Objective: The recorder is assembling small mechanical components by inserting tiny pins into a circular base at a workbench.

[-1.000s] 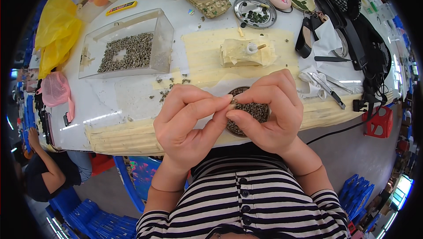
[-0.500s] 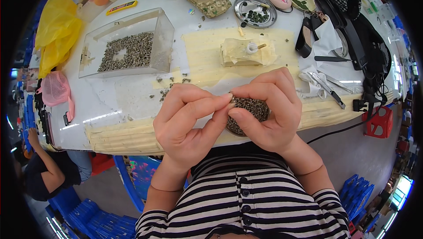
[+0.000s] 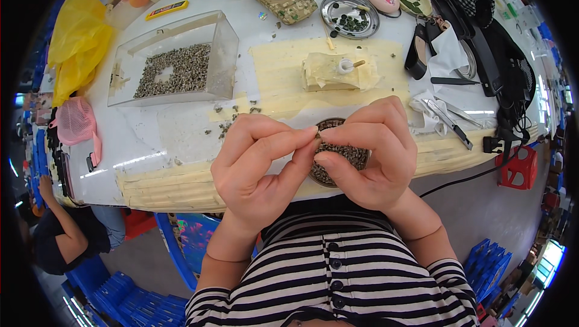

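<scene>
Over the table's front edge my left hand is closed, thumb and index fingertips pinching a tiny dull metal piece. Its exact shape is too small to make out. My right hand is beside it, the index fingertip close to the piece; whether it touches is unclear. The right thumb and index tip are apart, with a gap between them. Below the hands a round dish holds many small metal pieces, partly covered by the right fingers.
Left stands a clear box of similar pieces, with loose ones near it. Ahead is a tape-covered block bearing a small white cup. A metal plate holds dark green bits. Tweezers and a cutter lie right.
My right hand has shifted slightly right and down, its index fingertip drawing back from the left fingertips. The pinched piece and the dish's far rim now show more. The left hand is nearly still.
</scene>
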Motion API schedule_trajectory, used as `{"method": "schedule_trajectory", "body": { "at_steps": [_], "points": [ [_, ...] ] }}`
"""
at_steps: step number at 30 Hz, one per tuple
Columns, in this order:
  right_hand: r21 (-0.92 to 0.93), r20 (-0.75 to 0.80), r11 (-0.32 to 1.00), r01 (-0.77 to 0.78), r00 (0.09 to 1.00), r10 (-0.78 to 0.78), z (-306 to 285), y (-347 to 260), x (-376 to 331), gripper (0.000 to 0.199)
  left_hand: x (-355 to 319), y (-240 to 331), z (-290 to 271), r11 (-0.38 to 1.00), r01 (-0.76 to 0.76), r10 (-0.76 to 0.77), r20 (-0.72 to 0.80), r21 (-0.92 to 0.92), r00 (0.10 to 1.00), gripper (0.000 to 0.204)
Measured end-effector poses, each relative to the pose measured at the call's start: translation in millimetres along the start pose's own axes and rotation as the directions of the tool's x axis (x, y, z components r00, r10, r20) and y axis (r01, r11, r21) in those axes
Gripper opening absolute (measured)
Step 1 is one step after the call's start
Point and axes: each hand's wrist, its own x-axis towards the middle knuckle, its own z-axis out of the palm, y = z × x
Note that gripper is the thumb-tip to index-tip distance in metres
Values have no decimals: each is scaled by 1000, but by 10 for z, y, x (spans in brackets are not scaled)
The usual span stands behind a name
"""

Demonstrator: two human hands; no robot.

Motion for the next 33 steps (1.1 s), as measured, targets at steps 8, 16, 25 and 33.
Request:
{"method": "schedule_trajectory", "body": {
  "at_steps": [8,16,25,33],
  "points": [
    [-12,45,997,-82,996,82,28,-9,19,25,13,7,-16,999,-12,12,15,-35,1000,28],
    [0,-17,1000,-5,1000,5,23,-4,5,26,5,-8,-8,1000,-13,12,19,5,1000,29],
    [30,-77,999,-13,997,15,53,2,-12,29,-3,-12,-3,1000,-8,8,8,5,1000,28],
    [-60,-37,998,-36,999,34,34,-11,-20,27,0,-10,1,1000,1,-1,-1,-8,1000,28]
  ]
}}
